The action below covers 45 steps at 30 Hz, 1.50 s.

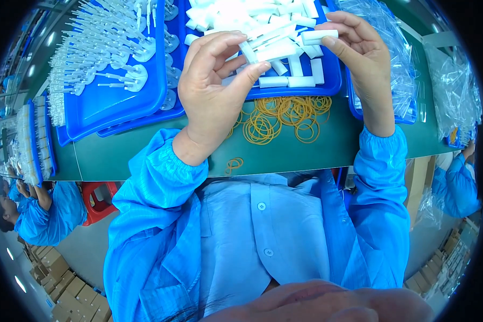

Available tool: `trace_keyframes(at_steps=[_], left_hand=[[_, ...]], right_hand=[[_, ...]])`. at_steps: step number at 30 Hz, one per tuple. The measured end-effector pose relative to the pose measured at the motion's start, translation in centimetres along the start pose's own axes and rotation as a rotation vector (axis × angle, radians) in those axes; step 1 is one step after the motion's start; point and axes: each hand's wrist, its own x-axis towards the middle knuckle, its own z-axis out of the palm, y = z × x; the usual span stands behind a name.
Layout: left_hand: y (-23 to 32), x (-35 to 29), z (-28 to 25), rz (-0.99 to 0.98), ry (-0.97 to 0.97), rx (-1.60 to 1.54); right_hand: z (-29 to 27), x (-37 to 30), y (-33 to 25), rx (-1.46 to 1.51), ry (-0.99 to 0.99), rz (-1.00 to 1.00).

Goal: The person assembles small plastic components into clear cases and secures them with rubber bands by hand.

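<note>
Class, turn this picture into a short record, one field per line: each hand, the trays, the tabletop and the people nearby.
Left hand: white piece between thumb and fingers
Right hand: white cylinder between thumb and fingers
Middle tray: blue, heaped with white cylinders
Left trays: blue, holding white stemmed parts
Right tray: blue, with clear plastic pieces
Tabletop: green, loose yellowish bands before the middle tray
People nearby: one at left, one at right, both in blue
</note>
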Motion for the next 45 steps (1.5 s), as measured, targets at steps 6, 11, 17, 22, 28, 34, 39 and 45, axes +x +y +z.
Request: trace_keyframes(at_steps=[6, 11, 17, 22, 28, 34, 39, 45], left_hand=[[-0.3, -0.3, 0.3, 0.107, -0.009, 0.113], [-0.5, -0.4, 0.5, 0.128, -0.010, 0.158], [-0.2, -0.4, 0.1, 0.105, -0.105, 0.220], [0.0, -0.4, 0.2, 0.108, -0.106, 0.222], [-0.1, -0.4, 0.1, 0.095, -0.099, 0.213], [-0.3, -0.4, 0.0, 0.097, -0.116, 0.202], [-0.2, -0.4, 0.1, 0.110, -0.161, 0.220], [-0.1, -0.3, 0.3, -0.092, -0.089, -0.002]], right_hand=[[0.1, -0.4, -0.4, -0.096, 0.067, -0.105], [0.4, -0.9, -0.3, -0.019, 0.001, -0.076], [0.4, -0.7, -0.1, 0.044, -0.038, -0.125], [1.5, -0.7, -0.8, 0.092, -0.143, -0.058], [1.6, -0.6, -0.5, 0.226, -0.207, -0.010], [1.4, -0.5, 0.1, 0.128, -0.290, -0.076], [1.9, -0.8, 0.0, 0.034, -0.268, -0.075], [1.6, -0.5, -0.8, -0.108, -0.235, -0.194]])
